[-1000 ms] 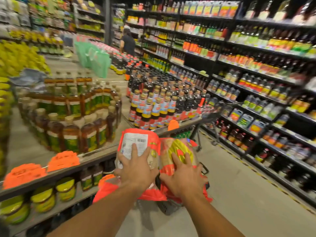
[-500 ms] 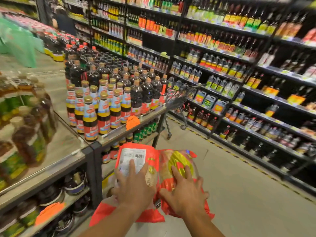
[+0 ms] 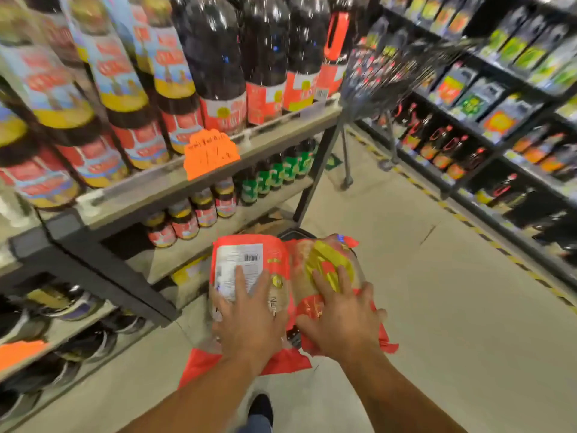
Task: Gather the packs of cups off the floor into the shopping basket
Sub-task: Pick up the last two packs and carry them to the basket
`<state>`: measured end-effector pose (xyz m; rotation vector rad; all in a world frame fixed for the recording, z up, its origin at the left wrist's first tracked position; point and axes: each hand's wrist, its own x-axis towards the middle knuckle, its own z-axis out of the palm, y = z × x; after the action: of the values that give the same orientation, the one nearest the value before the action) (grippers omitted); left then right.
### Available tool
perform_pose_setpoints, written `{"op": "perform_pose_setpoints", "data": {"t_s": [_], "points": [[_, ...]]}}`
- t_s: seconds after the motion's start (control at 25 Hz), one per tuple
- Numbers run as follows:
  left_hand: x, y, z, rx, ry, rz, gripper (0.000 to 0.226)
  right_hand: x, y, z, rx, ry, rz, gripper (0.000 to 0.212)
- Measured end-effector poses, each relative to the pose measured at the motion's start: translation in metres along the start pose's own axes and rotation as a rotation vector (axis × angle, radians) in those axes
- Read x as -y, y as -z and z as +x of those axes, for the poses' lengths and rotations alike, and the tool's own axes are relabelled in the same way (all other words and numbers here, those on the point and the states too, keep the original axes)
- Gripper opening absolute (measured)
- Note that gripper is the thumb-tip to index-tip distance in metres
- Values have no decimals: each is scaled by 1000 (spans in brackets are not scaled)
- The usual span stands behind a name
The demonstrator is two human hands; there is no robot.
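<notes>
At 6 o'clock, low in frame: both hands press flat on two packs held side by side. Left hand (image 3: 249, 320) lies spread, fingers splayed, on the left pack (image 3: 249, 260), palm over its white barcode label. Right hand (image 3: 342, 317) lies the same way on the right pack (image 3: 324, 267), red-and-gold print. Thumbs and undersides are hidden, so I cannot tell how far either hand wraps. The packs touch along their inner edges.

Hidden or unclear:
- Shopping basket (image 3: 296, 234): only a dark rim sliver shows at 12 o'clock of the packs, plus a dark patch in the gap between the hands. The rest is covered.
- Cups inside the wrap are not readable; print is blurred.
- Pack bottoms are cut off by the wrists; red film (image 3: 281, 364) hangs below them.
- A shoe (image 3: 260, 406) shows between the forearms, partly cropped.
- Motion blur is heavy on the shelf bottles (image 3: 218, 57) and the price tag (image 3: 210, 153); no text is legible.

Room:
- The shelf unit's post (image 3: 315, 179) and lower shelf edge sit at 11 o'clock, near the left pack.
- The wire trolley (image 3: 374, 85) stands at 1 o'clock, well apart.
- Bare floor (image 3: 421, 292) lies open from 2 to 4 o'clock, out to the striped floor line by the right-hand shelving.
</notes>
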<state>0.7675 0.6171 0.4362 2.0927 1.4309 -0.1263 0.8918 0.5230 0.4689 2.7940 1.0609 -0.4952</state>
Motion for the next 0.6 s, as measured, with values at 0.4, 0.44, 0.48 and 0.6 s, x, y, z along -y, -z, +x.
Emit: {"op": "perform_pose_setpoints", "data": {"t_s": [0.4,0.44,0.48,0.6], "points": [[-9,-177,166,60,128,17,77,-45,-179,215,104,146,-89,95],[-7,-189,172,73,148,13,77,-46,-193,223,103,156,-107,95],[-5,-200,174,81,173,6,78,-47,-205,228,94,166,-119,95],[-4,-224,178,74,226,-11,80,-54,-230,237,68,196,-126,95]]}}
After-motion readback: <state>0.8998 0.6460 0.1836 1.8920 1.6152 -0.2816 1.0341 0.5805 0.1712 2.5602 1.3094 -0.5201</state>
